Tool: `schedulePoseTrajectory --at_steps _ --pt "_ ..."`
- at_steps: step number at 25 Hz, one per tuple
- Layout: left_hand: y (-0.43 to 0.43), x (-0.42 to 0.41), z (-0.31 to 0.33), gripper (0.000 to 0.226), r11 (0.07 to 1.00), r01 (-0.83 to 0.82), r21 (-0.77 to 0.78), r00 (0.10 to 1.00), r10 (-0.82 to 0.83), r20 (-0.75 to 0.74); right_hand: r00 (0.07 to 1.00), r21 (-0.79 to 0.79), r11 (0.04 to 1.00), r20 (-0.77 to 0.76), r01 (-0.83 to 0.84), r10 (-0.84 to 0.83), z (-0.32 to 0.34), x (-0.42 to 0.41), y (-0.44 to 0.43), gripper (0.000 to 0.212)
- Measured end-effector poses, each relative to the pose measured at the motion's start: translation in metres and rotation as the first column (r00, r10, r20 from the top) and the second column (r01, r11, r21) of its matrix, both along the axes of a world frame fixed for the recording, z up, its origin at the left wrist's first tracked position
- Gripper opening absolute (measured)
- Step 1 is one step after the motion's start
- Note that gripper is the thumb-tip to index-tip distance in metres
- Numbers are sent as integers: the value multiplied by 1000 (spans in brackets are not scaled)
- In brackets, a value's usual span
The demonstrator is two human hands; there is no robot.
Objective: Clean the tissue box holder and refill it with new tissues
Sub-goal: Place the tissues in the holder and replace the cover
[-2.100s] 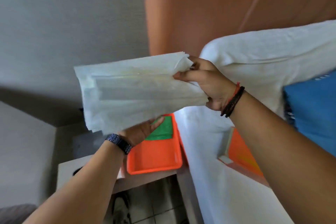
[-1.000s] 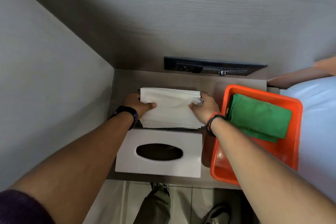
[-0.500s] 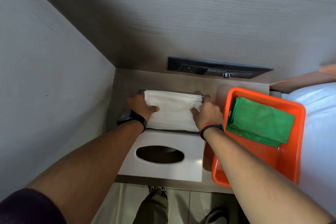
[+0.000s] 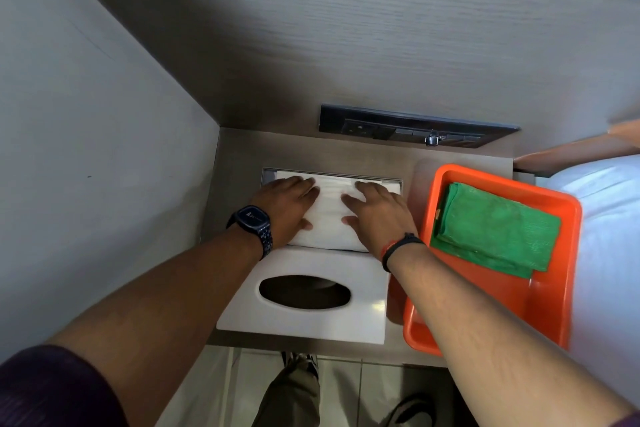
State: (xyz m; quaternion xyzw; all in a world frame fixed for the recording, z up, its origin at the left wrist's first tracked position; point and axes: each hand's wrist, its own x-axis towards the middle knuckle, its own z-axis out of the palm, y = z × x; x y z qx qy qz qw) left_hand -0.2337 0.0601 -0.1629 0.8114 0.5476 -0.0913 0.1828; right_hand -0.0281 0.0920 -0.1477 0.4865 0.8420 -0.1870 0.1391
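Observation:
A stack of white tissues [image 4: 329,215] lies inside the recessed tissue holder [image 4: 268,174] set into the brown nightstand top. My left hand [image 4: 287,206] lies flat on the stack's left half, fingers spread. My right hand [image 4: 375,210] lies flat on its right half, fingers apart. Neither hand grips anything. The holder's white cover [image 4: 308,295], with its dark oval slot, lies loose on the tabletop just in front of the recess, nearer to me.
An orange tray [image 4: 554,302] with a folded green cloth [image 4: 491,229] sits to the right, overhanging the table edge. A dark socket panel [image 4: 412,130] is on the back wall. A grey wall closes the left; a white bed [image 4: 609,253] lies right.
Both hands carried the tissue stack from beside the bed to the nightstand, lowered it into the recess, let go of its ends and now lie flat on top.

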Motion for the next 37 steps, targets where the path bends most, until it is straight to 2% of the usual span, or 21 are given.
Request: schedulePoseTrajectory --at_steps 4,8,12,14,16,18,21,23,24,27,29,31,34,37 --pt "3 2 -2 63 998 16 58 1000 -16 -4 1000 55 998 13 -2 2 -2 -4 5 33" --pt "2 4 -5 64 995 -18 100 1000 17 8 1000 117 993 26 -2 -1 -2 -9 1 34" --pt "-4 4 2 77 977 -208 52 975 203 92 982 157 973 -107 170 -155 18 -8 -2 44" --pt "-12 3 13 80 932 -360 27 919 350 184 951 178 945 -200 273 -237 35 -3 -6 44" --pt "-27 4 27 77 818 -575 -2 776 545 317 865 132 888 -328 441 -381 53 4 -16 40" --pt "-47 9 40 81 603 -793 -89 529 754 389 741 4 795 -364 607 -564 65 9 -34 39" --pt "-91 19 52 108 206 -943 -261 138 956 258 663 -195 675 -131 711 -737 74 18 -75 55" --pt "-117 22 52 110 49 -915 -400 -37 978 206 640 -316 612 -17 725 -768 71 22 -99 66" --pt "-127 23 50 105 14 -885 -465 -82 979 186 630 -368 577 33 729 -776 66 24 -106 69" --pt "-138 22 42 89 6 -851 -526 -72 989 127 617 -495 482 147 723 -773 52 23 -114 77" --pt "-138 24 45 75 -14 -884 -468 -74 991 110 563 -526 435 106 731 -820 46 21 -121 79" --pt "-134 27 56 60 -17 -925 -380 -81 985 153 461 -512 393 7 763 -887 47 20 -127 69" --pt "-124 30 81 55 111 -960 -258 50 971 233 311 -419 339 -137 842 -941 62 18 -131 51" --pt "-100 26 106 62 208 -966 -155 167 956 243 276 -254 349 -281 902 -919 80 16 -116 54"
